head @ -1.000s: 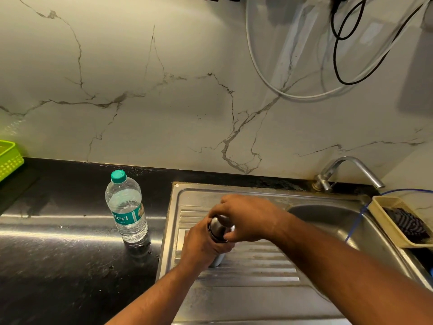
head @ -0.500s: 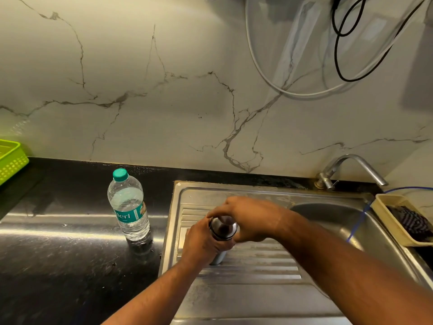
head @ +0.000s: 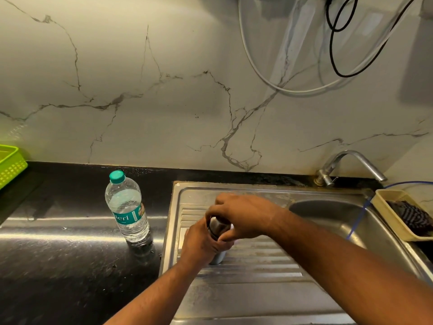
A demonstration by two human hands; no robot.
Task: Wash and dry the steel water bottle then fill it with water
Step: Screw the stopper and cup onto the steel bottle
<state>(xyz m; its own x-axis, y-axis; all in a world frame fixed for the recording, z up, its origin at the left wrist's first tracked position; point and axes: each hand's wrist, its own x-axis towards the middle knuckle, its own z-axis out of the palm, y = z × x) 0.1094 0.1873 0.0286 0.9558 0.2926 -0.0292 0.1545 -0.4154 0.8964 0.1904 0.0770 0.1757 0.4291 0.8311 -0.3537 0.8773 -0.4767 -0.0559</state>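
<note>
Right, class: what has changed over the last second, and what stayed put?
The right hand has shifted its grip round the cap, as if twisting. The left hand still holds the steel bottle upright on the drainboard; the plastic bottle has not moved.

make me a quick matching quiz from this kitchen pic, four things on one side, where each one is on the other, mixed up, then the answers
Things
1. cylindrical steel water bottle
2. clear plastic water bottle with a teal cap
3. lime green plastic basket
4. curved metal tap

Places
A. far left end of the black counter
B. behind the steel sink, at its back right corner
C. upright at the ribbed drainboard, gripped by the left hand and right hand
D. standing on the counter, just left of the sink

Pairs: 1-C, 2-D, 3-A, 4-B
</note>
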